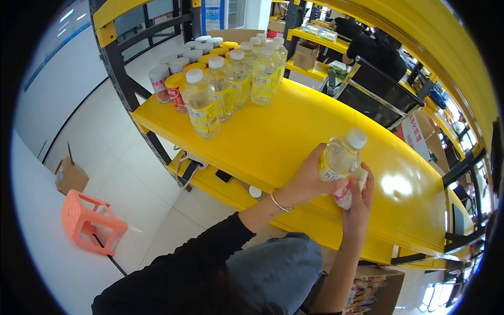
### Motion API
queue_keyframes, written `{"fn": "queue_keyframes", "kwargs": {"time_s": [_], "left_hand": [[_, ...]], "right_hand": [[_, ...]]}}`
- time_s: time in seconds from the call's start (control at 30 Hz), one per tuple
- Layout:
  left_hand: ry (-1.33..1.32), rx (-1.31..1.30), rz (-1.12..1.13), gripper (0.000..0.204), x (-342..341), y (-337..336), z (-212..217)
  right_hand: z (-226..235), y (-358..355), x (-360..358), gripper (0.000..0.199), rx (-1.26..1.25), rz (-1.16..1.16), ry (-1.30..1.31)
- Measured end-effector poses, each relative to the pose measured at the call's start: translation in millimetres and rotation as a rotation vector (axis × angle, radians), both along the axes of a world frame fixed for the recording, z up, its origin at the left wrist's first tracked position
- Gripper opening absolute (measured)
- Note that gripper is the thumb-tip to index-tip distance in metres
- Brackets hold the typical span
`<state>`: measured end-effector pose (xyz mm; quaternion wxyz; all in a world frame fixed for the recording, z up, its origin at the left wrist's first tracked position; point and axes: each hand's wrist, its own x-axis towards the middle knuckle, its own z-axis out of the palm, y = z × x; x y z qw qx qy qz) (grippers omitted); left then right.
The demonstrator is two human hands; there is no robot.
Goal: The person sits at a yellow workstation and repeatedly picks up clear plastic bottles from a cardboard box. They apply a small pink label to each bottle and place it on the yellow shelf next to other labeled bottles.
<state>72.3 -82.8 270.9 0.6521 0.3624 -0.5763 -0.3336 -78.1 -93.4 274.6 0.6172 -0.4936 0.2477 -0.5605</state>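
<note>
My left hand (304, 181) grips a clear plastic bottle (340, 156) with a white cap and a yellow label, holding it just above the yellow shelf (273, 136). My right hand (358, 205) presses a small white and red cloth or wipe (347, 193) against the bottle's lower side. A thin bracelet sits on my left wrist. Further back on the same shelf stand several similar bottles (202, 105) in rows, beside red-labelled cans (160, 83) with white and yellow lids.
An orange plastic stool (89, 220) lies tipped on the white floor at the left, near a small cardboard box (70, 176). A lower yellow shelf (220, 184) holds a dark flat object. Another person in dark clothes stands at the far shelves (375, 50).
</note>
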Motion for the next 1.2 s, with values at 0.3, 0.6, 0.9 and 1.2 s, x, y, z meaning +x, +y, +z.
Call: {"fn": "queue_keyframes", "kwargs": {"time_s": [0.3, 0.6, 0.9, 1.2], "left_hand": [[-0.211, -0.145, 0.439, 0.053, 22.0, 40.8, -1.4], [-0.192, -0.202, 0.428, 0.034, 13.4, 56.9, -3.5], [-0.334, -0.112, 0.449, 0.044, 33.3, 59.6, -5.7], [-0.358, -0.037, 0.526, 0.048, 108.7, 42.8, 0.1]], "right_hand": [[-5.0, 7.3, 9.9, 0.04, -0.177, -0.196, 0.38], [-1.1, 16.3, 20.9, 0.049, -0.305, -0.264, 0.614], [10.0, 10.8, 53.2, 0.048, -0.447, -0.342, 0.758], [11.7, -22.1, 136.2, 0.049, -0.542, -0.284, 0.844]]}}
